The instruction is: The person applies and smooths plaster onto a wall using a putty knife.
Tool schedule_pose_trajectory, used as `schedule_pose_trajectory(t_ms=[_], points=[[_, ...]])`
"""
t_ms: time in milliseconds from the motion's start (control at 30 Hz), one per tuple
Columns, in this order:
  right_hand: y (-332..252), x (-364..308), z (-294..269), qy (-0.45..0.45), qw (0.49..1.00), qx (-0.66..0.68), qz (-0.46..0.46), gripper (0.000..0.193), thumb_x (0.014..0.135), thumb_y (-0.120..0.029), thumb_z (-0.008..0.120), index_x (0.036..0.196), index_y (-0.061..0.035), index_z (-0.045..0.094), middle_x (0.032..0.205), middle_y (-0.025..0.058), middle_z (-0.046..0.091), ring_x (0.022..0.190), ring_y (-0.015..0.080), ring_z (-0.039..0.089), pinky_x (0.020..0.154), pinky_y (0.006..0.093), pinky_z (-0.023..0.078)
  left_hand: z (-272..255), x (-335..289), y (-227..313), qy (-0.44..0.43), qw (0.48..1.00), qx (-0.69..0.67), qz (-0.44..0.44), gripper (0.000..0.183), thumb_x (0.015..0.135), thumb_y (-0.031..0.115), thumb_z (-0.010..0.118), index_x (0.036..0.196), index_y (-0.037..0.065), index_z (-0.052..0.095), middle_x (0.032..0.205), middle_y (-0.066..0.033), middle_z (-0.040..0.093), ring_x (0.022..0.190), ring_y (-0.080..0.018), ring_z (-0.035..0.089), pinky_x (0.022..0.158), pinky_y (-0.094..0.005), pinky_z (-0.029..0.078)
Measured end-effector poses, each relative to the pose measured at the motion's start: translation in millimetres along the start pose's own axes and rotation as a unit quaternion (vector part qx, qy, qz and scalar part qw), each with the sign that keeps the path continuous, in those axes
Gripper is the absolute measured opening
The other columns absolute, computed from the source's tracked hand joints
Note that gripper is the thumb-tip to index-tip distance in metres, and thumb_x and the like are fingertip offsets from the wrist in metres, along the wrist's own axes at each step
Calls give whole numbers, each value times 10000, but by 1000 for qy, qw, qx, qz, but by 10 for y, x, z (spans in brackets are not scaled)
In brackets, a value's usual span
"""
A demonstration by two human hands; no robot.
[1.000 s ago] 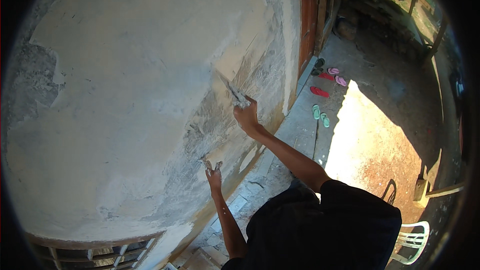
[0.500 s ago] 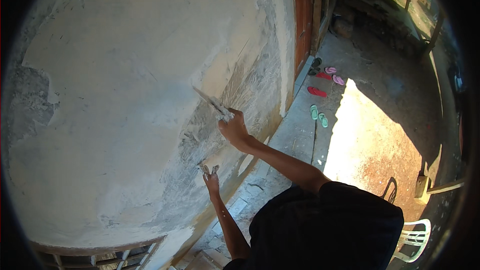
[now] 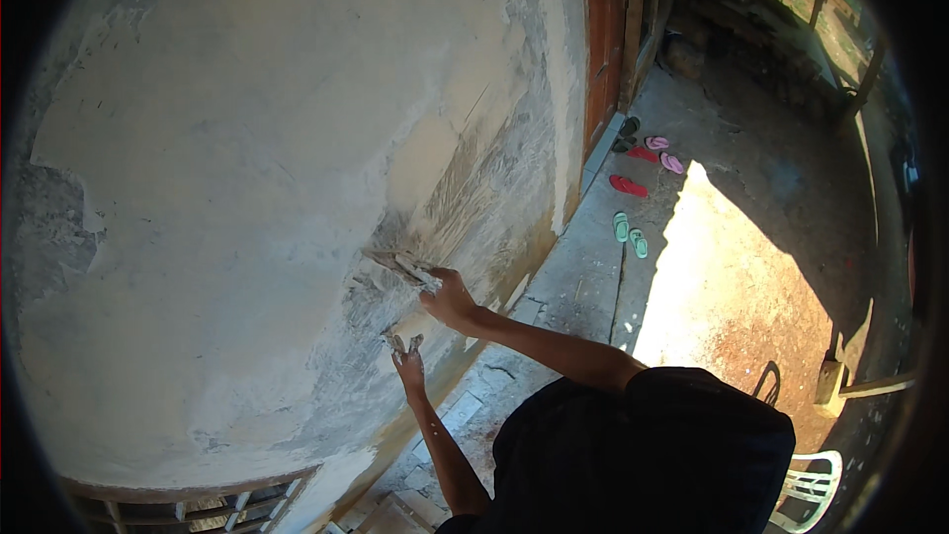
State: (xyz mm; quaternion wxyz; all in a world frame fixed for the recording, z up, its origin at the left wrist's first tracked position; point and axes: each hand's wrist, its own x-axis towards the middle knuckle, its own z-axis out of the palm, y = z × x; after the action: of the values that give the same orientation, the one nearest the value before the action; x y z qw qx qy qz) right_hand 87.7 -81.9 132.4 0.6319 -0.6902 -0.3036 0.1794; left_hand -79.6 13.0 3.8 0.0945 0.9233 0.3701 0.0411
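Note:
My right hand (image 3: 450, 302) grips a plastering trowel (image 3: 393, 264) caked with wet plaster. The trowel's blade lies against, or very close to, the rough grey patch of the wall (image 3: 247, 158). Below it, my left hand (image 3: 408, 371) is raised near the wall, its fingers coated in grey plaster. The fingers seem closed round a small plaster-smeared thing that I cannot make out. Around the trowel the plaster is dark and streaked, while smoother pale plaster covers the wall to the left.
A wooden door (image 3: 601, 40) stands beyond the wall's far end. Several sandals, among them a red one (image 3: 628, 186) and a mint-green one (image 3: 621, 227), lie on the concrete ledge. A white plastic chair (image 3: 813, 485) is at the lower right. A barred window (image 3: 188, 509) sits at lower left.
My right hand has brought the trowel down the wall, closer to my left hand. My left hand has shifted slightly left.

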Motion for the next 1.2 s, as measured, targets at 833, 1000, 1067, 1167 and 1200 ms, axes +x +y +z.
schedule_pose_trajectory(t_ms=[833, 1000, 1067, 1167, 1200], points=[[698, 1244, -1218, 190, 959, 198, 75, 394, 734, 2, 413, 1099, 75, 283, 519, 5, 321, 376, 105, 316, 337, 261, 245, 13, 38, 78, -105, 991, -76, -46, 365, 770, 50, 391, 1133, 90, 390, 1217, -120, 332, 1055, -183, 367, 967, -339, 90], [439, 1150, -235, 183, 962, 163, 119, 415, 704, 13, 433, 1084, 139, 326, 628, 134, 470, 538, 153, 460, 480, 292, 365, 381, -26, -431, 168, 983, 5, 77, 418, 782, 61, 409, 1183, 88, 295, 1181, -62, 383, 751, -114, 451, 708, -260, 339], [657, 917, 191, 258, 965, -38, -38, 328, 691, 1, 465, 976, 152, 404, 750, 238, 517, 701, 294, 536, 606, 333, 408, 423, 68, -443, 326, 870, 290, 230, 442, 789, 69, 414, 1200, 84, 252, 1150, -40, 415, 598, -82, 443, 558, -207, 385], [846, 473, 436, 206, 978, -26, -15, 289, 663, -3, 490, 929, 107, 459, 861, 276, 499, 816, 381, 493, 710, 356, 392, 511, 39, -454, 316, 901, 188, 232, 491, 793, 76, 419, 1223, 89, 182, 1039, -22, 484, 499, -42, 380, 403, -157, 293], [894, 366, 409, 161, 985, -52, -20, 274, 650, -8, 493, 898, 104, 470, 853, 278, 498, 820, 388, 487, 710, 365, 393, 504, 31, -477, 315, 904, 165, 237, 481, 795, 80, 416, 1220, 89, 191, 969, -19, 501, 503, -45, 386, 426, -162, 310]])
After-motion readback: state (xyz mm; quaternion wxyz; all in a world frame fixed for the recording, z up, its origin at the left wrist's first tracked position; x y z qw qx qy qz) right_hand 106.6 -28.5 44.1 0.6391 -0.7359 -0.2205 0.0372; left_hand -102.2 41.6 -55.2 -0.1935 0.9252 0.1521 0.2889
